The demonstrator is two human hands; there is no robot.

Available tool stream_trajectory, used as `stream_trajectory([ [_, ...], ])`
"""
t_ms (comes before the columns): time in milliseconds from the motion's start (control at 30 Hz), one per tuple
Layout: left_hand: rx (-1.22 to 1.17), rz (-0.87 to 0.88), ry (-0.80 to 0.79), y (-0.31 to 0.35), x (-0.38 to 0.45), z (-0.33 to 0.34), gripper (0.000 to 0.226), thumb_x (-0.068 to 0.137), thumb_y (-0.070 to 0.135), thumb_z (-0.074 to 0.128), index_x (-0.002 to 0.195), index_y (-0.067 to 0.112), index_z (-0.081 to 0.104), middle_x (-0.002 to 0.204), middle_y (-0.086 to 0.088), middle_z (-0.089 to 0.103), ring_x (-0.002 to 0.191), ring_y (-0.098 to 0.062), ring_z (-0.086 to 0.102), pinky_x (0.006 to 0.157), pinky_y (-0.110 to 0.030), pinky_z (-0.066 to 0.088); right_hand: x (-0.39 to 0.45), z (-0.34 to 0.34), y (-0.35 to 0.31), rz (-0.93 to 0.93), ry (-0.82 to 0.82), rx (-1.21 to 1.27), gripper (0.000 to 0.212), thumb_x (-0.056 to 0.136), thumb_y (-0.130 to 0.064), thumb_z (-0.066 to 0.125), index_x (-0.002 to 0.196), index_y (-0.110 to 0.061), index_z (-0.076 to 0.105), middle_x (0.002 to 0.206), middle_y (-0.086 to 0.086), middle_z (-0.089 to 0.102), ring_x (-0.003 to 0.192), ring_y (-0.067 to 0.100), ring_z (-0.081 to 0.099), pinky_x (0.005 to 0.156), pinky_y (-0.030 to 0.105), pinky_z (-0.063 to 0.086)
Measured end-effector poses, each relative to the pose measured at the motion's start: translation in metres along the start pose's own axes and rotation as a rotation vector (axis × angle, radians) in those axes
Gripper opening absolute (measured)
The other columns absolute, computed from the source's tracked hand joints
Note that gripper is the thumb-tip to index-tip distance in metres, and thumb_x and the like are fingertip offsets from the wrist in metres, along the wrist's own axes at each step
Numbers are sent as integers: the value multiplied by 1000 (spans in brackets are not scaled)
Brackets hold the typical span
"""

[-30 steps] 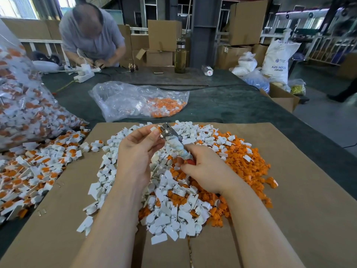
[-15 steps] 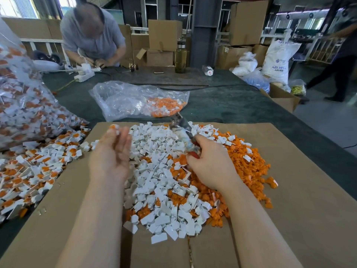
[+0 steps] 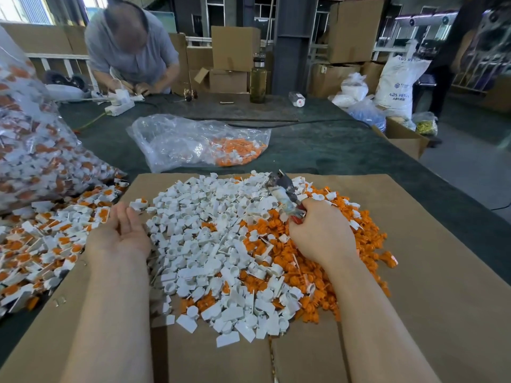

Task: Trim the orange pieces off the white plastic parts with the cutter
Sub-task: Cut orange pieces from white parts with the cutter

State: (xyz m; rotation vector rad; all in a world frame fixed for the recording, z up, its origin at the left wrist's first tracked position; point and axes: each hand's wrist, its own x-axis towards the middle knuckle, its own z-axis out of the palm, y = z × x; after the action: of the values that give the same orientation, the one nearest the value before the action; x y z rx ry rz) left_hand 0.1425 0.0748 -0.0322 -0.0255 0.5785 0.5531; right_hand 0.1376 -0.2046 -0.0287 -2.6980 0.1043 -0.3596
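A heap of trimmed white plastic parts [image 3: 210, 244] lies on a sheet of cardboard [image 3: 428, 313], with a mass of cut orange pieces [image 3: 356, 244] along its right side. My right hand [image 3: 320, 233] grips the red handles of the cutter [image 3: 282, 189], whose metal jaws point up and away over the heap. My left hand [image 3: 121, 230] hovers palm up at the heap's left edge, fingers relaxed, holding nothing. Left of the cardboard lies a spread of untrimmed white parts with orange pieces attached [image 3: 41, 244].
A large clear bag of untrimmed parts [image 3: 36, 156] bulges at the far left. Another clear bag [image 3: 193, 142] holding orange pieces lies beyond the cardboard on the dark green table [image 3: 331, 150]. A person [image 3: 132, 51] works at the far end; boxes and sacks stand behind.
My left hand left the cutter's jaws, swung left to the heap's edge and opened palm up. My right hand shifted right with the cutter.
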Motion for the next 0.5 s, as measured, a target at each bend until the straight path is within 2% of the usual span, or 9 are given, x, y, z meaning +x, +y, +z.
stream_trajectory([
  [67, -7, 7, 4, -2, -8, 5, 37, 105, 2, 34, 139, 0, 48, 120, -12, 66, 104, -14, 67, 83, -27, 58, -1, 3, -1, -11, -8, -14, 19, 86, -30, 57, 72, -28, 44, 70, -9, 53, 61, 8, 50, 45, 23, 33],
  [200, 140, 38, -84, -6, -18, 2, 36, 103, 3, 39, 138, 3, 49, 107, -9, 65, 88, -12, 68, 85, -25, 57, -3, 10, -4, -44, 2, -37, 7, 84, -31, 58, 84, -29, 51, 73, -10, 54, 65, 11, 52, 46, 22, 35],
  [267, 388, 74, -86, -10, -23, 7, 32, 101, 7, 50, 132, 7, 56, 107, -4, 68, 87, -7, 69, 81, -20, 59, -3, 12, -7, -69, 27, -63, 9, 85, -32, 58, 93, -29, 55, 73, -13, 52, 67, 11, 53, 46, 22, 36],
  [333, 770, 149, -124, -18, -26, 10, 26, 96, 10, 60, 121, 16, 64, 106, 1, 71, 84, -3, 68, 70, -16, 57, -3, 13, -9, -91, 50, -96, 15, 85, -33, 60, 99, -30, 57, 73, -14, 51, 67, 10, 52, 45, 21, 34],
  [433, 1329, 298, -325, -35, -38, 3, 16, 92, 15, 67, 97, 30, 68, 99, 10, 69, 88, -4, 64, 70, -21, 48, -2, 14, -12, -127, 66, -119, 12, 85, -33, 60, 96, -30, 56, 73, -14, 48, 68, 9, 53, 43, 21, 30],
  [500, 1602, 397, -496, -46, -42, -3, 15, 93, 16, 66, 93, 32, 69, 100, 13, 68, 85, 0, 59, 67, -17, 41, -2, 17, -14, -157, 45, -120, 17, 86, -34, 60, 103, -29, 59, 82, -12, 51, 70, 9, 51, 46, 22, 35],
])
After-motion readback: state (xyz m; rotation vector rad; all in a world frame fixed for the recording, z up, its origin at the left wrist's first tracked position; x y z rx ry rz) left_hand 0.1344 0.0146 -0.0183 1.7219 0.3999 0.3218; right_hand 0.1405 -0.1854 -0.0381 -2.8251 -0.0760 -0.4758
